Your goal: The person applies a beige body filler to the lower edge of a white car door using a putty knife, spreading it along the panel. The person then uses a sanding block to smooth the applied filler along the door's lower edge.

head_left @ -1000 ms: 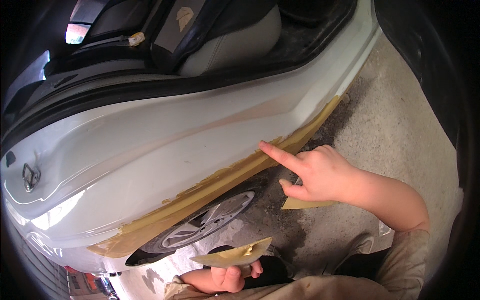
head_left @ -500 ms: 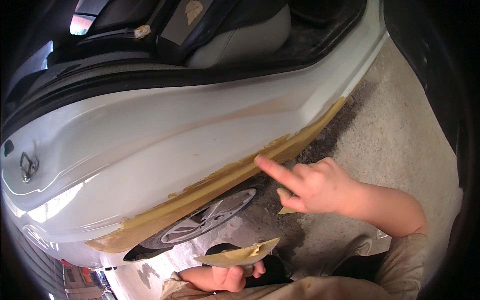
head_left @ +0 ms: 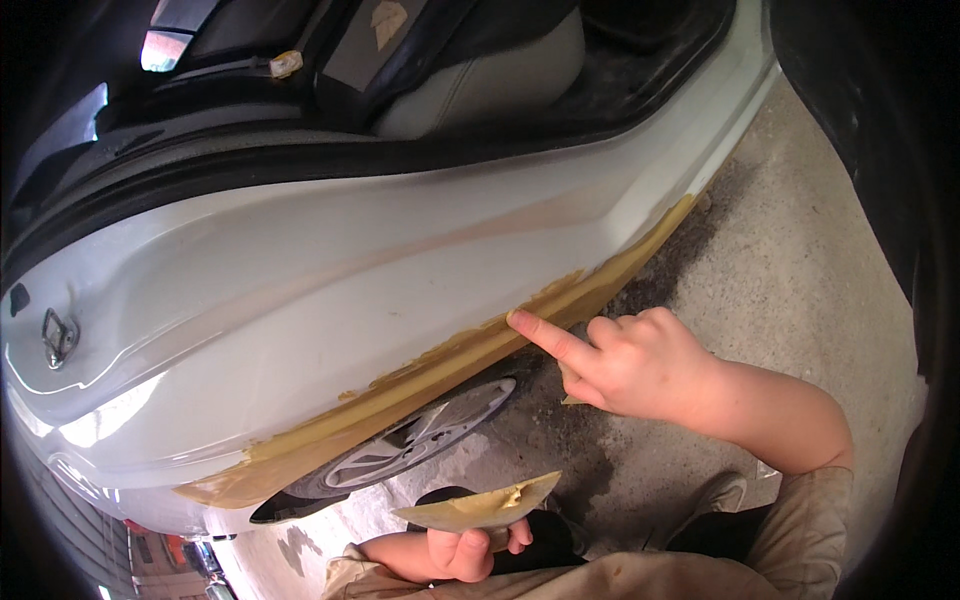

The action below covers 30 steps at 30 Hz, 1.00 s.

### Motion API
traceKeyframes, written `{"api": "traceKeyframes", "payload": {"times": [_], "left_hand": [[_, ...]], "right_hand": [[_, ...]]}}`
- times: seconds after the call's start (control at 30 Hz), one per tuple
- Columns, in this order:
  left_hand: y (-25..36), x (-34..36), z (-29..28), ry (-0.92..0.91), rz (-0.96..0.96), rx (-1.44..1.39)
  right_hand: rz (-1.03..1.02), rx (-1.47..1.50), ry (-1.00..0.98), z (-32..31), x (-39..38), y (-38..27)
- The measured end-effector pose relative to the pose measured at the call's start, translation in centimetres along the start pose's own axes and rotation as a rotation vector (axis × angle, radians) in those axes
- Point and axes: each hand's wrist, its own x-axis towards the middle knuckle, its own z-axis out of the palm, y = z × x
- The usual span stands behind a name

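A white car body panel crosses the view, with a yellow-brown strip along its lower edge, ragged along the top. My right hand has its index finger stretched out, the tip on the strip's upper edge. Its other fingers are curled, with a yellowish thing showing behind them that I cannot make out. Low in the middle, my left hand grips a thin, flat piece bearing yellow paste.
An open door space shows grey seats and a black sill. Below the panel are a wheel and stained concrete floor. A metal latch sits at the left; a black shape borders the upper right.
My right index fingertip has moved a little down and left along the strip's edge. The right hand's lower fingers have curled more. The flat piece sits slightly further right in view.
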Motion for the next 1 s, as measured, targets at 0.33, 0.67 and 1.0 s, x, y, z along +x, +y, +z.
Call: {"api": "traceKeyframes", "payload": {"times": [0.33,0.67,1.0], "left_hand": [[0.5,0.1,0.0,-0.01,-0.015,0.025],[-0.1,-0.4,-0.3,-0.059,0.008,-0.004],[-0.7,0.0,1.0,-0.014,0.042,-0.026]], "right_hand": [[-0.064,0.105,-0.015,-0.8,0.7,-0.5],[-0.001,0.149,-0.016,-0.3,-0.3,0.4],[0.081,0.157,-0.104,0.2,-2.2,2.8]]}}
